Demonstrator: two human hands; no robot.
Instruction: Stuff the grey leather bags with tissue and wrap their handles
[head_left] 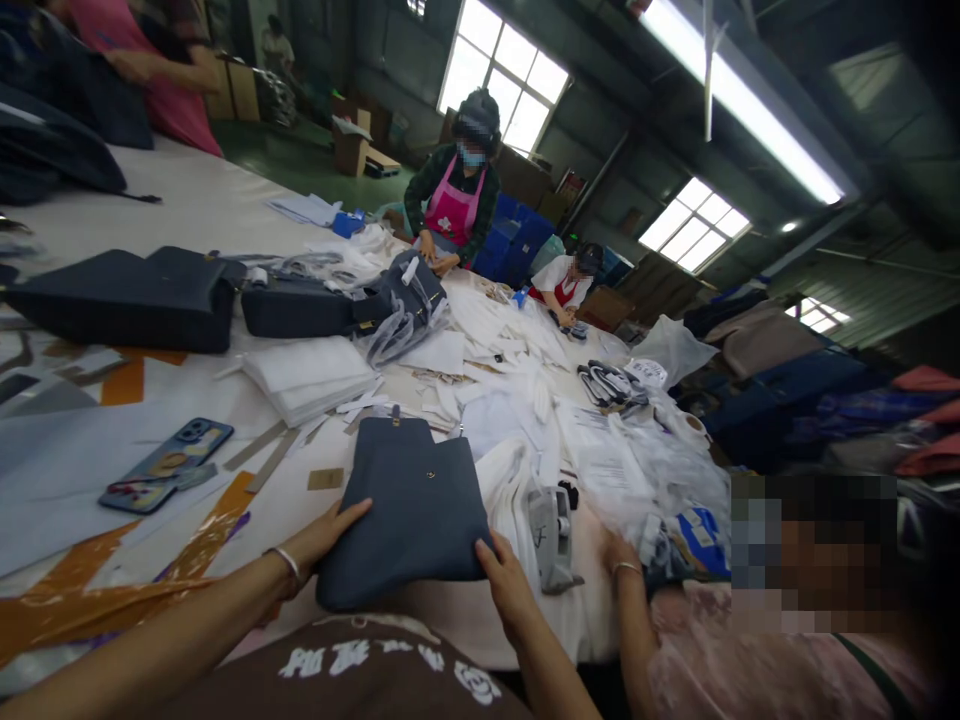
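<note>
Between my hands is a dark navy bag (409, 515) with a notched top edge and a small gold-coloured stud, held at the table's near edge. My left hand (334, 535) grips its left side, thumb lying over the front and the other fingers hidden behind. On the right side, my right hand (506, 585) pinches the lower edge, thumb on top. A small brown card (325, 479) lies just left of the bag. To its right are folded white sheets (510, 500) and a grey tape dispenser (553, 535).
Several navy bags (127, 295) lie at the far left. A phone (169, 465), a white stack (307, 375) and orange tape (202, 535) are nearer. Close on my right, a co-worker's hand (619, 555) rests by the table; other people work across it.
</note>
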